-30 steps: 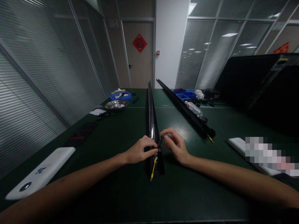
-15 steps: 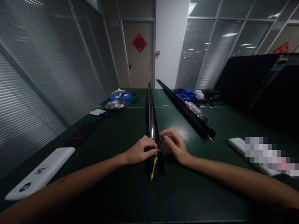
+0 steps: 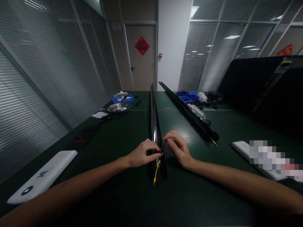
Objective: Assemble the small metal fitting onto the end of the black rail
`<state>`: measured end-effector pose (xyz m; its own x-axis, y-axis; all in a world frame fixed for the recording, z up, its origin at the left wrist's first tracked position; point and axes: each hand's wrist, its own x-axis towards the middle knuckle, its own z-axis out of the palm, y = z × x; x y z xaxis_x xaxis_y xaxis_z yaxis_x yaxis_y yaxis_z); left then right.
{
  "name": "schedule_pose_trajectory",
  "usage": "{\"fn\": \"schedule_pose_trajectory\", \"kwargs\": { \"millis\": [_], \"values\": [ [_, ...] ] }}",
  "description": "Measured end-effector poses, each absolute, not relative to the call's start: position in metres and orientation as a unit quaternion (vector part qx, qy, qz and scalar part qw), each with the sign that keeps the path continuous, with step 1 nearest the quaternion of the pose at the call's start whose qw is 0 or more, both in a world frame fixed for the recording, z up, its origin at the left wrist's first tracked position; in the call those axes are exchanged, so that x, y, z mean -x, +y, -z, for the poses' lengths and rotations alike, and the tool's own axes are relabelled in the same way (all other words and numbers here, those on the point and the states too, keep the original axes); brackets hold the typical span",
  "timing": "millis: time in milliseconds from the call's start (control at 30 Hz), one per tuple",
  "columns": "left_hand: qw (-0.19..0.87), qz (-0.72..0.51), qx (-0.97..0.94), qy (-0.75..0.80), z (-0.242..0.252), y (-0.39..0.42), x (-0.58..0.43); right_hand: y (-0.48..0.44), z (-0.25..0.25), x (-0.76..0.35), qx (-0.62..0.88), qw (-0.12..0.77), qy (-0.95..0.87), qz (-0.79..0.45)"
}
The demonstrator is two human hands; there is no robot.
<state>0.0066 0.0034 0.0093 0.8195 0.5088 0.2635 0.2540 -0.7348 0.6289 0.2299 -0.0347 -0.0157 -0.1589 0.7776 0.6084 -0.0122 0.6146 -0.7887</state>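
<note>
A long glossy black rail (image 3: 155, 123) lies lengthwise on the table, its near end in front of me. My left hand (image 3: 145, 153) is over this near end, thumb and fingers pinched at the lower end of a slim metal tool that looks like a small wrench (image 3: 163, 146). My right hand (image 3: 178, 148), just right of the rail, pinches the wrench's upper end between thumb and fingers. Below my left fingertips, a yellow ground wire (image 3: 156, 172) with a ring terminal hangs from a fixing on the rail. The wrench's lower tip is partly hidden by my fingers.
A second black rail (image 3: 189, 113) with a yellow-green wire lies slantwise to the right. Beyond it are a plastic bottle (image 3: 197, 111) and blue bins (image 3: 186, 99). A metal bowl (image 3: 111, 108) and blue tray (image 3: 129, 100) stand back left. A white case (image 3: 49, 173) lies near left.
The wrench's upper end has shifted slightly and my right fingers have moved a little with it. My left hand stays almost in place; the view has tilted slightly.
</note>
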Motion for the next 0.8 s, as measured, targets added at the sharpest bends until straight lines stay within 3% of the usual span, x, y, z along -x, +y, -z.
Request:
{"fn": "schedule_pose_trajectory", "kwargs": {
  "millis": [800],
  "values": [
    [0.298,-0.218,-0.906,0.205,-0.0079,0.0035,-0.0059,-0.0351,0.0169,-0.2283,0.292,0.580,-0.683,-0.334]
  ]
}}
